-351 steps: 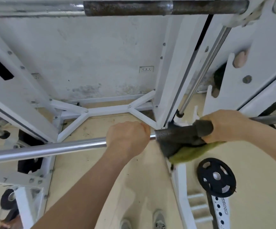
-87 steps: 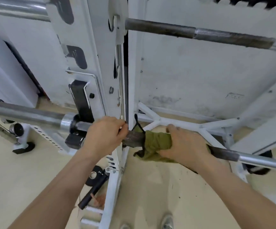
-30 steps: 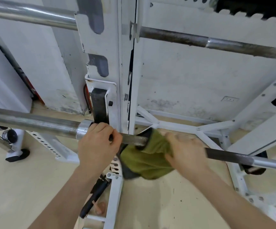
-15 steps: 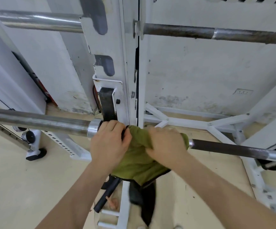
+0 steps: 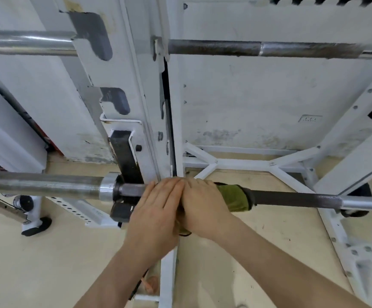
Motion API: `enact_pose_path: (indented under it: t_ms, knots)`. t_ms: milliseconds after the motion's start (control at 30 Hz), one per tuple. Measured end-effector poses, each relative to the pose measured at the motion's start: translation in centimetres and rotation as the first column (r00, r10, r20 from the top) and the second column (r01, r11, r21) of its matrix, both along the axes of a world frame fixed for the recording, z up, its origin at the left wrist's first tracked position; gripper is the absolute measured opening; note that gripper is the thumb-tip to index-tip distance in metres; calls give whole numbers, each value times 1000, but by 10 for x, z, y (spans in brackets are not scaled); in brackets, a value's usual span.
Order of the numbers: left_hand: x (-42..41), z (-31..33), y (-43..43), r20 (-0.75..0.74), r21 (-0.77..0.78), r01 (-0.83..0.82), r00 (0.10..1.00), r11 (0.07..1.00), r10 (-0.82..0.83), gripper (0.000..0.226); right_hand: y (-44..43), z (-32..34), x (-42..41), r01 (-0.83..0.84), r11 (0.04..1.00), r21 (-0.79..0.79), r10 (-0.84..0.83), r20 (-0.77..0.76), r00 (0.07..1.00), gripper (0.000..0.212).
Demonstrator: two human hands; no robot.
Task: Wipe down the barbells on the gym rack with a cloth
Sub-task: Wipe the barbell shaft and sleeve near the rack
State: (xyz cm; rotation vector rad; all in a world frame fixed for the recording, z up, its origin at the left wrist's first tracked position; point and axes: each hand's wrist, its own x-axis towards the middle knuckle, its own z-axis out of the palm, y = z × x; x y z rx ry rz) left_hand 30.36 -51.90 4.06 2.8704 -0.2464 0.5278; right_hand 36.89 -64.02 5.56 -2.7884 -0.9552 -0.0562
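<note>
At the rack (image 5: 149, 107), right hand (image 5: 202, 207) grips cloth (image 5: 234, 197) round barbell (image 5: 291, 198), left hand (image 5: 156, 214) adjoining.

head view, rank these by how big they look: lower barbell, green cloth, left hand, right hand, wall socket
1. lower barbell, spans the frame
2. left hand and right hand, about alike, not ranked
3. green cloth, mostly covered by the hands
4. wall socket, farther back, so its true size is unsure

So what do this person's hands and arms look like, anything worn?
Nothing worn. The left hand and right hand are bare, no gloves or rings showing. The left forearm and right forearm are uncovered to the frame's edge: no sleeve, watch or wristband.
</note>
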Motion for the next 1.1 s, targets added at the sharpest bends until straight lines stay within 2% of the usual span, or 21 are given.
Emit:
enact_pose_path:
  t_ms: [67,133,167,233,300,333,367,400,467,500,533,567,600,700,767,833,900,933,1033,1100]
  knots:
    - [8,-4,-23,-89,54,20,996,998,-15,77,-36,5,-1,-30,999,18,31,-99,995,52]
    - [26,-5,-47,-132,145,-5,991,989,25,73,-70,8,-5,8,998,55,-6,-28,1000,48]
    - [37,-4,-60,-158,201,-9,987,980,41,66,-87,11,-8,50,994,97,-50,-7,999,46]
    - [58,4,-88,-226,294,40,974,955,29,37,-121,12,-16,184,956,226,-189,-2,982,39]
    - [74,9,-120,-302,316,157,951,936,-57,21,-158,6,-26,383,856,348,-390,-54,919,30]
    - [80,11,-136,-307,306,215,944,928,-118,21,-174,2,-32,504,767,396,-494,-136,859,24]
    - [84,11,-153,-292,286,250,942,925,-164,22,-190,-1,-37,633,639,437,-572,-280,771,18]
    - [89,9,-170,-284,280,268,940,922,-187,24,-205,-4,-40,754,466,463,-587,-476,655,12]
    - [96,11,-202,-250,266,291,942,919,-225,25,-229,-10,-41,906,80,416,-370,-831,415,11]
    - [98,12,-217,-233,251,322,935,913,-266,26,-238,-12,-39,928,-55,370,-218,-911,350,19]
    - [101,13,-230,-211,243,348,930,905,-301,26,-244,-15,-35,928,-139,345,-99,-937,334,28]
    - [103,13,-239,-230,250,376,918,892,-323,26,-249,-17,-30,921,-173,350,-23,-936,351,33]
    - [105,11,-242,-238,254,378,917,890,-321,26,-249,-18,-25,914,-169,370,18,-926,378,36]
    - [100,11,-218,-198,297,317,943,901,-267,38,-241,-20,-9,891,-149,428,36,-899,437,33]
    - [93,10,-189,-179,250,266,958,931,-226,39,-244,-24,-4,876,-175,450,55,-883,465,33]
    - [86,12,-163,-237,177,250,950,952,-205,35,-252,-30,-3,872,-146,468,85,-872,482,29]
    - [86,23,-163,-312,126,202,937,971,-154,53,-262,-37,-5,876,-105,471,144,-864,482,21]
    - [90,24,-172,-282,162,203,947,966,-152,57,-266,-38,-5,879,-110,463,196,-857,476,20]
    - [99,14,-232,-177,269,253,961,929,-210,46,-278,-38,3,883,-204,422,379,-798,469,32]
    - [105,0,-275,-114,290,277,960,916,-254,33,-287,-36,12,864,-260,431,400,-766,503,40]
